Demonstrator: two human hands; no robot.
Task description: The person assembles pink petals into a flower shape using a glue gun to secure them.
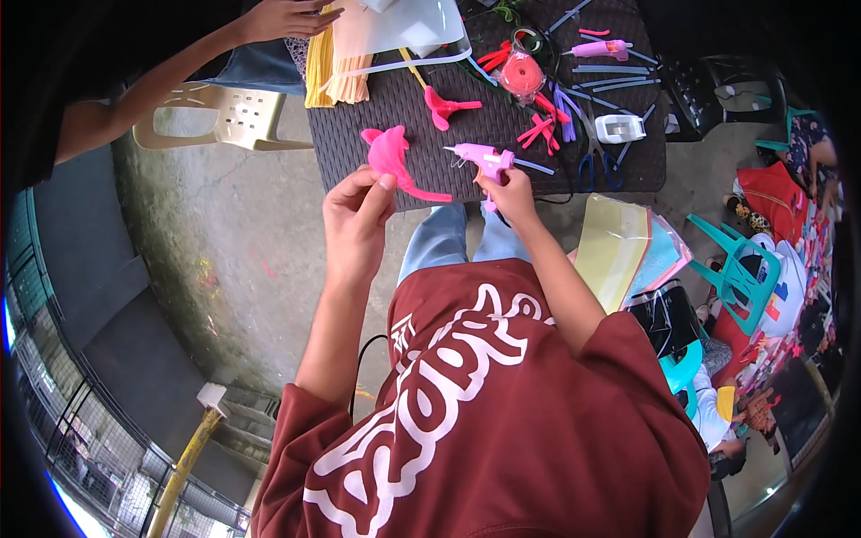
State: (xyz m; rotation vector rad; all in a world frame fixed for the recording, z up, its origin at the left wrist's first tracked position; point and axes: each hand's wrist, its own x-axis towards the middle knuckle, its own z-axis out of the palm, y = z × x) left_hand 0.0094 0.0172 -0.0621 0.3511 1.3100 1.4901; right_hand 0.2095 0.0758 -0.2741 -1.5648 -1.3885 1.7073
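Observation:
Between the thumb and fingers of my left hand (pixel 359 211) is a bright pink flower-like piece (pixel 388 154) with a ruffled top and a narrow tail curving to the right. My right hand (pixel 507 193) grips a pink glue gun (pixel 489 157), its nozzle pointing left toward the pink piece without visibly touching it; a clear glue stick (pixel 536 167) lies just right of it. Both hands are at the near edge of the dark woven table (pixel 341 134). Above them on the table lies a similar pink piece (pixel 439 108) with a yellow stem (pixel 412 68).
Scissors (pixel 596 157), a white tape dispenser (pixel 619 127), a red roll (pixel 522 73), another glue gun (pixel 603 50) and several glue sticks cover the table's right. A co-worker's arm (pixel 188 67) reaches over a plastic chair (pixel 224 117). Coloured sheets (pixel 610 251) and teal chairs (pixel 744 269) are right of me.

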